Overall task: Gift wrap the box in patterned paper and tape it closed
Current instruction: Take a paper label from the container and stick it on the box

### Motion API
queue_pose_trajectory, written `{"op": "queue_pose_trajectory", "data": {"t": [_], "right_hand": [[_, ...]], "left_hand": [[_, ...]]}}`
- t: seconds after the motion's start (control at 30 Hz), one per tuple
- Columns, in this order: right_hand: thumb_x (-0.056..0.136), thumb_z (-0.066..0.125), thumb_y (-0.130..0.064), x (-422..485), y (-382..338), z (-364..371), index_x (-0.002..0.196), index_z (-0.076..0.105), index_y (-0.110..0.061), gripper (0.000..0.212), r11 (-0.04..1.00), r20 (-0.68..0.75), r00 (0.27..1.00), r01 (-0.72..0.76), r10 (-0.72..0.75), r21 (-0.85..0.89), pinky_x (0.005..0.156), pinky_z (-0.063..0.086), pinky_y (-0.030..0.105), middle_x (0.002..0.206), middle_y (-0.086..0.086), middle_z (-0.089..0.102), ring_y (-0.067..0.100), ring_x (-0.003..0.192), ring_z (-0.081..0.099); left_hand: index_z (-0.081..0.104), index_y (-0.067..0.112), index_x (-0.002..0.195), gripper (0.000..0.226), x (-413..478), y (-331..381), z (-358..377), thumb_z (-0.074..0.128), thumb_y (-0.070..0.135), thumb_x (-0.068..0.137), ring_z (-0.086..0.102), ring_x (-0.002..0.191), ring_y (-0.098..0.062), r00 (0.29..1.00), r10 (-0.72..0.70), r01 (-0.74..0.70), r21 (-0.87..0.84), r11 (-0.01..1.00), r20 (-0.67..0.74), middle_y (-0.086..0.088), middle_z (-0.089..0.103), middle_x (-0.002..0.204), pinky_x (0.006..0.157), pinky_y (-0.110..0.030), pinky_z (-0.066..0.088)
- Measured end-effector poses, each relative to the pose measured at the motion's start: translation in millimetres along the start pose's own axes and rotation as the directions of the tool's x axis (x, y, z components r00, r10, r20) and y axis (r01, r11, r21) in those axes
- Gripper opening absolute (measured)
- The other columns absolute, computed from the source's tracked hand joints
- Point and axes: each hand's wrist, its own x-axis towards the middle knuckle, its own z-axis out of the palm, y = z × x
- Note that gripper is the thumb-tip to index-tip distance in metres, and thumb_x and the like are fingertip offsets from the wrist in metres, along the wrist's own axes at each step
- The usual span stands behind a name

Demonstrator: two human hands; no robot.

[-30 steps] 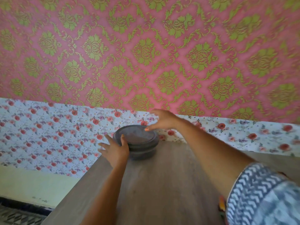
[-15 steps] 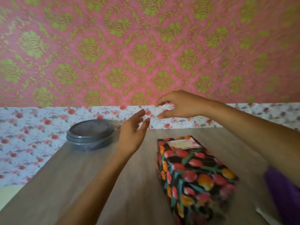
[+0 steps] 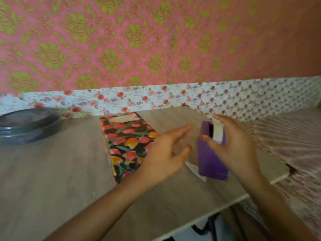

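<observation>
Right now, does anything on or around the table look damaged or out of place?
Yes. The table's right edge is chipped, with a ragged notch behind the right hand. A white patch also shows on the wrapped box at its far end; the blur hides whether that is uncovered.

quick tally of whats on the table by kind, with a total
Wrapped box in dark fruit-pattern paper: 1
Purple tape dispenser, right hand on it: 1
Dark round lidded container: 1
White paper scrap beside the dispenser: 1
Total: 4
</observation>
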Motion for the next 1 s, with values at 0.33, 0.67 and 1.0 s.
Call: {"op": "queue_pose_trajectory", "data": {"t": [0.33, 0.67, 1.0], "right_hand": [[0.065, 0.081, -0.042, -49, 44, 56, 0.15, 0.007, -0.02, 0.114, 0.905, -0.039, 0.917, -0.385, 0.398, 0.178, 0.098, 0.042, 0.04, 0.144, 0.007, 0.036, 0.026, 0.129, 0.04], [0.064, 0.081, -0.013, -32, 130, 3, 0.148, 0.018, -0.021, 0.105, 0.861, 0.012, 0.906, -0.405, 0.422, 0.307, 0.097, 0.042, 0.032, 0.138, 0.007, 0.048, 0.024, 0.123, 0.049], [0.068, 0.079, -0.005, -11, 184, -30, 0.147, 0.023, -0.018, 0.097, 0.875, 0.082, 0.914, -0.405, 0.398, 0.264, 0.083, 0.042, 0.025, 0.135, 0.011, 0.049, 0.013, 0.1, 0.05]], "left_hand": [[0.001, 0.012, 0.15, 0.069, 1, -46, 79, 0.043, 0.016, 0.096, 0.051, 0.121, -0.025, 0.842, -0.451, 0.181, 0.631, 0.754, 0.297, -0.014, 0.045, 0.139, 0.098, -0.031, 0.037], [0.037, 0.025, 0.141, 0.043, 1, -52, 100, 0.034, 0.023, 0.098, 0.043, 0.127, -0.019, 0.892, -0.308, -0.015, 0.704, 0.71, 0.33, 0.0, 0.037, 0.147, 0.103, -0.028, 0.034], [0.038, 0.025, 0.141, 0.042, 9, -53, 113, 0.032, 0.028, 0.099, 0.046, 0.124, -0.014, 0.914, -0.248, -0.044, 0.684, 0.728, 0.322, 0.002, 0.038, 0.147, 0.103, -0.025, 0.035]]}}
